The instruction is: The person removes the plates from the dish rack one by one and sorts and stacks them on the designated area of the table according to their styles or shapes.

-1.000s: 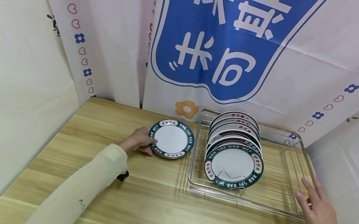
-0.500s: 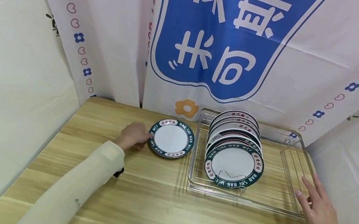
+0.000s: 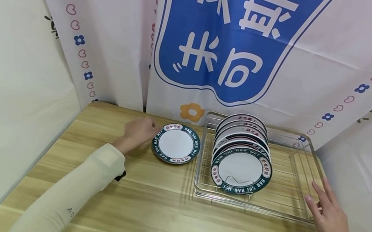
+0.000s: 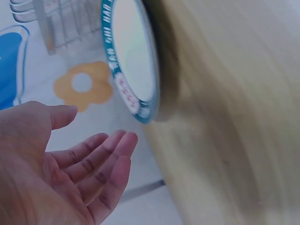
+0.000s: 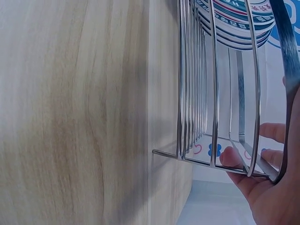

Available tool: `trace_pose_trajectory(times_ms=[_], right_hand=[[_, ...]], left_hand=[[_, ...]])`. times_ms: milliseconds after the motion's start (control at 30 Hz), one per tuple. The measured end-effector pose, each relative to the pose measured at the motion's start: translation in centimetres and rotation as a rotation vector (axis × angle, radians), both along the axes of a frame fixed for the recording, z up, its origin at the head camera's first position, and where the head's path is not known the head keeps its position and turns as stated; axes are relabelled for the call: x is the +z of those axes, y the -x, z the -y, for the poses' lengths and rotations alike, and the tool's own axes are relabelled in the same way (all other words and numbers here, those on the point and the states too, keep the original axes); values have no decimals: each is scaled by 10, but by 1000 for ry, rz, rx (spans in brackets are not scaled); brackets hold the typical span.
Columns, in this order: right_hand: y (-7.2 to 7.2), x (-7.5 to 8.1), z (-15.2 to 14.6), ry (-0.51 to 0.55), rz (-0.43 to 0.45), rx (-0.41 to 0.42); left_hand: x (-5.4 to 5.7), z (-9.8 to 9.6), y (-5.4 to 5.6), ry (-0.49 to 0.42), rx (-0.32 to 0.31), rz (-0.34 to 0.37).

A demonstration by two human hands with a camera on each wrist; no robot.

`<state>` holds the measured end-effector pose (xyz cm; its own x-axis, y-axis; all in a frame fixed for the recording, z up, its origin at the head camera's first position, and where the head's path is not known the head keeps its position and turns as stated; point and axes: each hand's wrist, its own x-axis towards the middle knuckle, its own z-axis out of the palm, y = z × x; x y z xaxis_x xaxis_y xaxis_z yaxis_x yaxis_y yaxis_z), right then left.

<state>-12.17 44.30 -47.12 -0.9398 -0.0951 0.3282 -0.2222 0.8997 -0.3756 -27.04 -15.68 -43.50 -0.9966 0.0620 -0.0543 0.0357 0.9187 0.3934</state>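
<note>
A white plate with a green lettered rim (image 3: 176, 144) lies on the wooden table, left of the wire rack. My left hand (image 3: 139, 133) is just beside its left edge and holds nothing. In the left wrist view, the fingers (image 4: 101, 171) are loosely bent, apart from the plate's edge (image 4: 143, 110). My right hand (image 3: 330, 218) rests at the front right corner of the metal wire rack (image 3: 308, 187), fingers extended and spread. In the right wrist view, its thumb (image 5: 230, 157) shows behind the rack's wires. Several plates (image 3: 240, 170) stand in a row in the rack's left part.
The wooden table (image 3: 166, 228) meets printed cloth walls (image 3: 125, 39) at the back and sides. The rack stands close to the back wall. Black bands (image 3: 120, 176) sit at both wrists.
The left hand has let go of the plate's left edge and moved slightly left and up. The plate lies where it was. The right hand stays at the rack corner.
</note>
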Motion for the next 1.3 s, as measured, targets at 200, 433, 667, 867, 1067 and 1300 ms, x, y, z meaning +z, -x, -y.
trace_pose_trajectory(times_ms=[200,433,667,867,1067,1300], right_hand=[[-1,2,1,2,-3,12],[0,3,1,9,-21,14],[-1,1,3,16,-28,14],[-3,1,3,12,-26,1],[-4,1,2,8,-32,-4],[-2,1,2,11,-30,-4]], left_hand=[[21,-26,0,-10,-29,-56],[45,-60,-8,5,-170,-225],[64,-100,-29,-16,-332,-333],[76,-138,-46,-31,-497,-329],[77,-166,-53,6,-571,-295],[67,-181,-54,-14,-605,-261]])
